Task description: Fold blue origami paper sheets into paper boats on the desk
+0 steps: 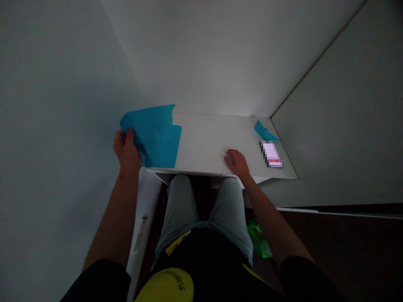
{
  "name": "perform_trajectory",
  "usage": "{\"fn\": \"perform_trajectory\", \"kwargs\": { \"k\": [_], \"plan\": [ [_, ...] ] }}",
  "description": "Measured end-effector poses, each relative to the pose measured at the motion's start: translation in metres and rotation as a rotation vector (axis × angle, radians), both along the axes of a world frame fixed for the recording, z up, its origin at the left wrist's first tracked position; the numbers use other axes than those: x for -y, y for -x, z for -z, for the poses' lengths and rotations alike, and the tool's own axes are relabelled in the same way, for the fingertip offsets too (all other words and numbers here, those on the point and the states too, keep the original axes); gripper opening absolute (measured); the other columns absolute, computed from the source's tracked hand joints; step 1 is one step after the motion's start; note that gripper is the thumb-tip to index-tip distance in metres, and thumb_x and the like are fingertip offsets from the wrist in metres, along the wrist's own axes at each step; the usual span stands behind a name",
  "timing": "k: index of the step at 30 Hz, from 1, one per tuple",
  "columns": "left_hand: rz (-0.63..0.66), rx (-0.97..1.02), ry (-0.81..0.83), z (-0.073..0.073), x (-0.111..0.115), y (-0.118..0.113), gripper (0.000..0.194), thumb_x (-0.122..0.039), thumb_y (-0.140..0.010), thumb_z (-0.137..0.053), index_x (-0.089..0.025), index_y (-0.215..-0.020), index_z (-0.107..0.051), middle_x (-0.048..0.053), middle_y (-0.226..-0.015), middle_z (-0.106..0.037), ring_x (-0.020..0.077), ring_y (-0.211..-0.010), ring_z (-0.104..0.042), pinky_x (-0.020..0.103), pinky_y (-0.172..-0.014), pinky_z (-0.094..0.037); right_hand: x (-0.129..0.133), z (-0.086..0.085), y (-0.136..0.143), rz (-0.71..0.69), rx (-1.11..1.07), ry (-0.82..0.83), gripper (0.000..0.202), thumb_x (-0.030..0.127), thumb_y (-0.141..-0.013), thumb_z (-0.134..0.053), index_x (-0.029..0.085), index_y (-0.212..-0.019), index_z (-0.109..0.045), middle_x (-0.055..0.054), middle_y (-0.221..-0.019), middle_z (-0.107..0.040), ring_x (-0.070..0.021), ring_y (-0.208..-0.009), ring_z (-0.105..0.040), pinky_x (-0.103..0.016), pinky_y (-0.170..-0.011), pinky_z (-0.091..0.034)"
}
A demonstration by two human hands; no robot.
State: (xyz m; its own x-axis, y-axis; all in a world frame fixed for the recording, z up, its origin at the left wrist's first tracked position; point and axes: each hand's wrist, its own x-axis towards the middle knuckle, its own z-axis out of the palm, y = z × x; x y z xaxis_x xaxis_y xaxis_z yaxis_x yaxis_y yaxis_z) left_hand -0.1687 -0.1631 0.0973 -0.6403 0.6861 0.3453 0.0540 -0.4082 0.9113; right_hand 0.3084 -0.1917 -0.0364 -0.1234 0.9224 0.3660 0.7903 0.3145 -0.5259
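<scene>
At the left end of the white table, my left hand (125, 147) pinches the left edge of a blue sheet of paper (157, 136). That edge is raised and bent over, while the rest of the sheet lies on the table. A notch shows in its right side. My right hand (237, 162) rests near the front edge of the table, thumb and fingers apart. A faint pale patch shows by its fingertips, too unclear to name. Farther right lies a narrow blue paper strip (265, 132), bent and loose.
A phone (271, 154) with a lit, blurred screen lies beside the strip on the white table (201, 140). Walls close in at the left, back and right. My knees are under the table's front edge. A green plastic bag (258, 239) is on the dark floor.
</scene>
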Motion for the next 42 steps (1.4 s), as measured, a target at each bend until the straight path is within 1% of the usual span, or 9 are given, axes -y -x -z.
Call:
{"fn": "perform_trajectory", "kwargs": {
  "k": [4, 8, 14, 21, 27, 30, 34, 38, 42],
  "plan": [
    [0.019, 0.358, 0.035, 0.011, 0.022, -0.040, 0.034, -0.044, -0.095, -0.082, -0.023, -0.101, -0.057, -0.003, -0.093, -0.068, 0.0115, -0.081, -0.065, 0.023, -0.077, -0.056, -0.001, 0.003, 0.000, 0.015, 0.020, -0.007, 0.046, 0.055, -0.111, -0.053, 0.019, -0.131, -0.075, -0.021, -0.140, -0.076, -0.0373, -0.130, -0.071, -0.058, -0.118, -0.055],
    [0.069, 0.540, 0.379, 0.056, 0.078, -0.106, 0.033, -0.040, -0.090, -0.083, -0.025, -0.101, -0.056, -0.005, -0.086, -0.065, 0.0106, -0.070, -0.063, 0.022, -0.067, -0.056, -0.001, 0.003, 0.000, 0.014, 0.030, -0.008, 0.051, 0.056, -0.112, -0.051, 0.018, -0.139, -0.072, -0.021, -0.141, -0.076, -0.0370, -0.130, -0.071, -0.058, -0.116, -0.056],
    [0.300, 0.525, 0.567, 0.106, 0.138, -0.177, 0.027, -0.038, -0.091, -0.083, -0.024, -0.104, -0.064, 0.006, -0.109, -0.077, 0.0185, -0.086, -0.077, 0.031, -0.072, -0.067, 0.000, 0.005, -0.006, -0.144, 0.031, -0.036, 0.046, 0.037, -0.113, -0.043, 0.022, -0.149, -0.066, -0.017, -0.152, -0.071, -0.0351, -0.139, -0.067, -0.058, -0.120, -0.053],
    [0.319, 0.518, 0.580, 0.121, 0.143, -0.200, 0.021, -0.034, -0.096, -0.077, -0.021, -0.105, -0.063, 0.009, -0.107, -0.077, 0.0201, -0.086, -0.079, 0.035, -0.074, -0.072, -0.001, 0.012, -0.011, -0.026, -0.228, -0.148, 0.062, 0.031, -0.105, -0.055, 0.022, -0.166, -0.048, -0.021, -0.167, -0.053, -0.0348, -0.146, -0.061, -0.059, -0.119, -0.056],
    [0.415, 0.481, 0.511, 0.119, 0.147, -0.209, 0.036, -0.052, -0.097, -0.074, -0.024, -0.115, -0.059, 0.008, -0.105, -0.076, 0.0222, -0.085, -0.079, 0.043, -0.078, -0.072, -0.003, 0.001, -0.009, -0.137, -0.047, 0.001, 0.041, 0.028, -0.108, -0.048, 0.028, -0.131, -0.082, -0.010, -0.148, -0.076, -0.0321, -0.139, -0.069, -0.061, -0.125, -0.050],
    [0.563, 0.275, 0.367, 0.109, 0.141, -0.206, 0.046, -0.066, -0.101, -0.066, -0.024, -0.120, -0.060, 0.010, -0.113, -0.078, 0.0253, -0.102, -0.080, 0.048, -0.097, -0.069, -0.002, -0.003, -0.006, -0.160, -0.006, 0.082, 0.036, 0.033, -0.108, -0.052, 0.029, -0.124, -0.085, -0.007, -0.141, -0.081, -0.0343, -0.137, -0.071, -0.065, -0.124, -0.048],
    [0.768, -0.427, 0.236, 0.092, 0.110, -0.203, 0.048, -0.061, -0.105, -0.066, -0.024, -0.136, -0.066, 0.015, -0.155, -0.067, 0.0308, -0.149, -0.063, 0.053, -0.129, -0.050, -0.002, -0.002, -0.006, -0.171, -0.213, 0.123, 0.043, 0.046, -0.113, -0.045, 0.029, -0.132, -0.080, -0.008, -0.134, -0.084, -0.0326, -0.128, -0.076, -0.059, -0.120, -0.053],
    [0.707, -1.018, 0.253, 0.087, 0.062, -0.207, 0.048, -0.043, -0.108, -0.065, -0.016, -0.148, -0.066, 0.020, -0.167, -0.058, 0.0349, -0.163, -0.049, 0.056, -0.139, -0.036, -0.003, 0.001, -0.008, -0.027, -0.504, 0.054, 0.059, 0.069, -0.113, -0.042, 0.026, -0.144, -0.068, -0.012, -0.136, -0.080, -0.0312, -0.127, -0.074, -0.054, -0.119, -0.056],
    [0.562, -1.312, 0.390, 0.094, 0.024, -0.206, 0.059, -0.040, -0.109, -0.060, -0.011, -0.161, -0.059, 0.019, -0.179, -0.046, 0.0365, -0.173, -0.032, 0.056, -0.143, -0.027, -0.001, 0.001, -0.006, 0.057, -0.576, 0.001, 0.072, 0.080, -0.109, -0.042, 0.025, -0.151, -0.061, -0.017, -0.139, -0.074, -0.0314, -0.131, -0.071, -0.054, -0.120, -0.055]
  ]
}}
